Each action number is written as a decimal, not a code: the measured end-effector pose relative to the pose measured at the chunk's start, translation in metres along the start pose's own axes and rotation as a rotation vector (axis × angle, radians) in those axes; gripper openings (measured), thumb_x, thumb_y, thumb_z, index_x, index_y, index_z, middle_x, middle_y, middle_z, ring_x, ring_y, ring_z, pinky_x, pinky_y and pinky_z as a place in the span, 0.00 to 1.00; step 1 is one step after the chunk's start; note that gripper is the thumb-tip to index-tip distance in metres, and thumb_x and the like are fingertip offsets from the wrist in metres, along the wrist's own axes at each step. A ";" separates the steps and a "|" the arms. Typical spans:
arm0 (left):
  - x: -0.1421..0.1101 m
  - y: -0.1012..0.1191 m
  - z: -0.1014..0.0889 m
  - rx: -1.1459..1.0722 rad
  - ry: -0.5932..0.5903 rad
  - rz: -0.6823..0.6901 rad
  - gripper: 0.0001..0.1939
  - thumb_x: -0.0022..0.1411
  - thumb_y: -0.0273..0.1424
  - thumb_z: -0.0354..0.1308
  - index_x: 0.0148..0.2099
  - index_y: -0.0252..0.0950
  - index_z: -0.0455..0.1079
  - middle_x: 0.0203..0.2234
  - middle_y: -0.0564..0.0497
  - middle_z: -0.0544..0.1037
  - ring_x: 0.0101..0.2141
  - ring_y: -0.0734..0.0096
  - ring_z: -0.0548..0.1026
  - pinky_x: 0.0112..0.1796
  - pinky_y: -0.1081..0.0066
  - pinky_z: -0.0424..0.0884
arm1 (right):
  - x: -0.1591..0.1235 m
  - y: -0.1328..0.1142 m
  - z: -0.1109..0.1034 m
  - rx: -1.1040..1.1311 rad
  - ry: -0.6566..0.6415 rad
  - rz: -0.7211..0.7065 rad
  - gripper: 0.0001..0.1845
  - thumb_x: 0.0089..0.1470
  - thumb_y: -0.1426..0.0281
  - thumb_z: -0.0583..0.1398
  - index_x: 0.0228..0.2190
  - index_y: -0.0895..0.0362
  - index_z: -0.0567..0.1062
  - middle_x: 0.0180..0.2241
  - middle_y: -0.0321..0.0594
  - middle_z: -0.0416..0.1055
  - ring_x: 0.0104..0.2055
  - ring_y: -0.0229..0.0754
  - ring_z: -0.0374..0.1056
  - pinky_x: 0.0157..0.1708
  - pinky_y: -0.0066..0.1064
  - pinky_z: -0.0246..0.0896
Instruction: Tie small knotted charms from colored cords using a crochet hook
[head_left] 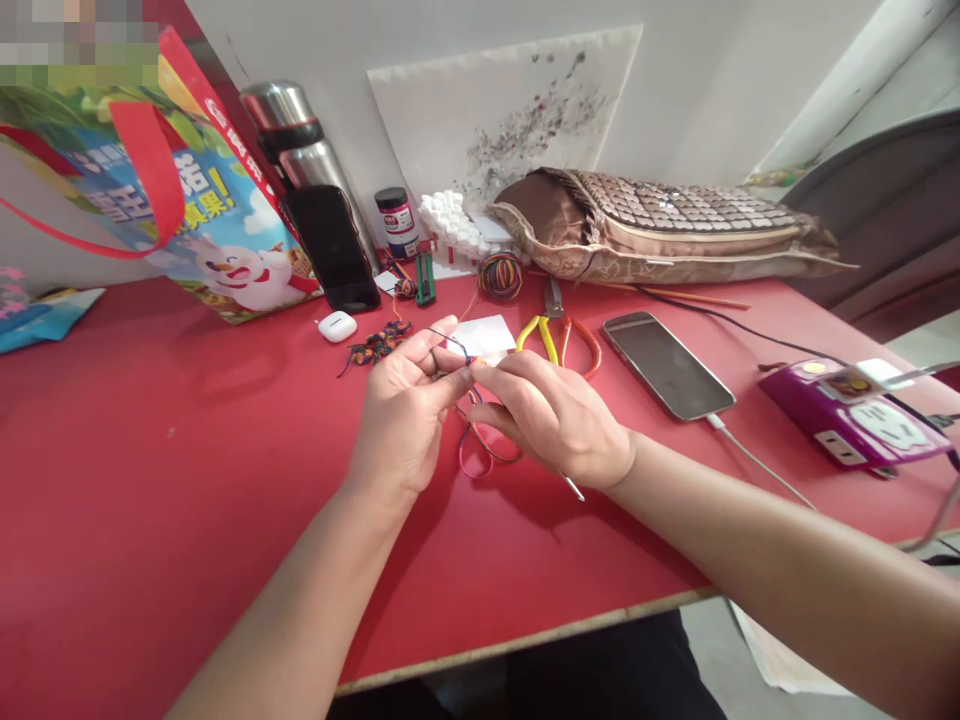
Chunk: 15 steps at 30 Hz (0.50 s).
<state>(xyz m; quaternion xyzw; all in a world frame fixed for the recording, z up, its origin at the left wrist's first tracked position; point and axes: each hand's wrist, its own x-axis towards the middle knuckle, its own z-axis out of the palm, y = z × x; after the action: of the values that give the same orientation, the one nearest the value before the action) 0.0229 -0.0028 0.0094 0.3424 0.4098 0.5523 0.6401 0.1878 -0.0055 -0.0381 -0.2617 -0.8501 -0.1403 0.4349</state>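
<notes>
My left hand (401, 410) is closed, pinching a small piece of multicoloured yarn (470, 362) between thumb and fingers; a strand runs over its forefinger. My right hand (559, 415) meets it at the fingertips, closed around a thin silver crochet hook (573, 487) whose end sticks out below the palm. The hook's other end is hidden among the fingers. Below the hands hangs a loose loop of yarn (475, 472). Behind them lie a white paper (484, 335), a finished-looking multicoloured yarn piece (381, 342) and a round yarn ball (500, 276).
Pliers with yellow and orange handles (577, 345) and a charging phone (667, 365) lie right of centre. Beyond are a purple power strip (847, 420) and a beaded cushion (675, 225). On the left stand a dark phone (334, 248), a steel flask (300, 135), an earbud case (337, 326) and a bag (217, 220).
</notes>
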 end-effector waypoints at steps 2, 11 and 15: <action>-0.002 -0.003 0.001 0.093 0.023 0.096 0.30 0.44 0.16 0.73 0.52 0.31 0.79 0.26 0.59 0.75 0.29 0.78 0.74 0.35 0.77 0.71 | 0.000 -0.003 0.000 -0.026 0.000 0.023 0.13 0.74 0.67 0.56 0.51 0.64 0.70 0.34 0.46 0.75 0.32 0.46 0.73 0.31 0.36 0.72; 0.001 -0.009 -0.005 0.484 0.012 0.287 0.31 0.54 0.21 0.65 0.61 0.40 0.80 0.26 0.57 0.74 0.28 0.75 0.68 0.31 0.74 0.69 | 0.001 -0.008 -0.013 0.146 -0.014 0.158 0.08 0.73 0.70 0.56 0.47 0.61 0.73 0.36 0.49 0.79 0.33 0.45 0.75 0.31 0.35 0.71; 0.003 -0.012 -0.008 0.548 0.001 0.297 0.32 0.54 0.21 0.65 0.62 0.41 0.79 0.26 0.56 0.74 0.29 0.73 0.68 0.30 0.73 0.68 | 0.003 -0.006 -0.019 0.258 -0.014 0.216 0.09 0.72 0.74 0.54 0.45 0.60 0.74 0.34 0.48 0.78 0.33 0.44 0.75 0.31 0.35 0.69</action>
<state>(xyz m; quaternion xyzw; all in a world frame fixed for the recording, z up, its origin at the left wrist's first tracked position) 0.0213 -0.0014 -0.0053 0.5581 0.4893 0.5090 0.4359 0.1949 -0.0181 -0.0245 -0.2945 -0.8311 0.0195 0.4713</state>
